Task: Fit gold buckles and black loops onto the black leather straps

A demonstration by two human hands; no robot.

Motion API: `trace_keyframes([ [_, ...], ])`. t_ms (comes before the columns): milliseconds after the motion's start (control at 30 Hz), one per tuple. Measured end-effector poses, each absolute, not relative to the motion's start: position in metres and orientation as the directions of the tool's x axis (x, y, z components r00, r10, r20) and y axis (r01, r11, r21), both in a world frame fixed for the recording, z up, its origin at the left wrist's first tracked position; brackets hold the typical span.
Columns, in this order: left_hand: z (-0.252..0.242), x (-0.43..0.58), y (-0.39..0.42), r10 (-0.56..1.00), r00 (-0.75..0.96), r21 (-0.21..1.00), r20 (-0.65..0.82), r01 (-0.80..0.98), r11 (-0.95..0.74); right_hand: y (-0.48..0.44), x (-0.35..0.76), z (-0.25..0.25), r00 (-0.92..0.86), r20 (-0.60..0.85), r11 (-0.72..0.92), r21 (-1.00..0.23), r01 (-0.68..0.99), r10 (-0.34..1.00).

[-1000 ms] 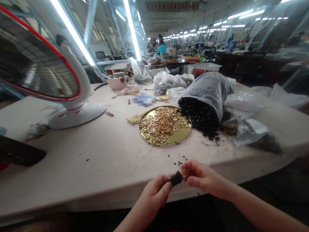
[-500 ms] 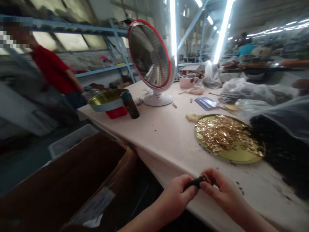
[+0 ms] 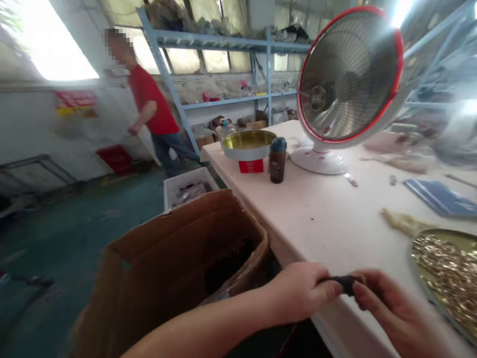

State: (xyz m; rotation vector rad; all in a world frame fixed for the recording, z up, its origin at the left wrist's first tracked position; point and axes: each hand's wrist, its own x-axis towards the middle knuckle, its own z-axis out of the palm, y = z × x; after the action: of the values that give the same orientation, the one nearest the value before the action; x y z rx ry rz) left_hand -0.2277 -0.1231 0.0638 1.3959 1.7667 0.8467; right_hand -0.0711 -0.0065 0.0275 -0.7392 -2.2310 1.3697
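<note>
A small dark strip-like piece point(image 3: 346, 283) is stretched between my two hands just over the table's front edge. My left hand point(image 3: 303, 291) pinches one end of it between thumb and fingers. At the other end my right hand point(image 3: 389, 303) grips it, its fingers closed and partly blurred. What kind of piece it is cannot be made out. To the right of my hands lies a round tray point(image 3: 421, 263) heaped with shiny gold-coloured metal pieces point(image 3: 447, 271), cut off by the picture's edge.
A cardboard box point(image 3: 149, 258) with dark stuff inside stands left of the table point(image 3: 328, 233). On the table are a red-rimmed fan-shaped heater point(image 3: 346, 79), a brown bottle point(image 3: 277, 164), a gold-lined round tin point(image 3: 248, 144) and a blue packet point(image 3: 443, 196). A person in red point(image 3: 152, 104) walks beyond.
The view has swung left, so the table things sit further right and the box shows more. Both hands keep hold of the dark piece. The person in red has moved along the shelves.
</note>
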Motion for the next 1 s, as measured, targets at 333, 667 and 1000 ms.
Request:
trace_keyframes([
  [333,0.030,-0.272,-0.100,0.982,-0.125,0.983,-0.141,0.096,0.153,-0.006,-0.136,0.023,-0.769,0.130,0.553,-0.769,0.320,0.626],
  [667,0.028,-0.256,-0.087,0.976,-0.169,0.961,-0.139,0.213,0.174,0.010,-0.126,0.028,-0.799,-0.125,0.111,-0.966,0.233,0.588],
  [1000,0.046,-0.201,-0.092,0.946,-0.073,0.946,-0.317,0.050,0.321,0.001,-0.071,0.002,-0.728,-0.209,-0.143,-0.978,0.153,0.653],
])
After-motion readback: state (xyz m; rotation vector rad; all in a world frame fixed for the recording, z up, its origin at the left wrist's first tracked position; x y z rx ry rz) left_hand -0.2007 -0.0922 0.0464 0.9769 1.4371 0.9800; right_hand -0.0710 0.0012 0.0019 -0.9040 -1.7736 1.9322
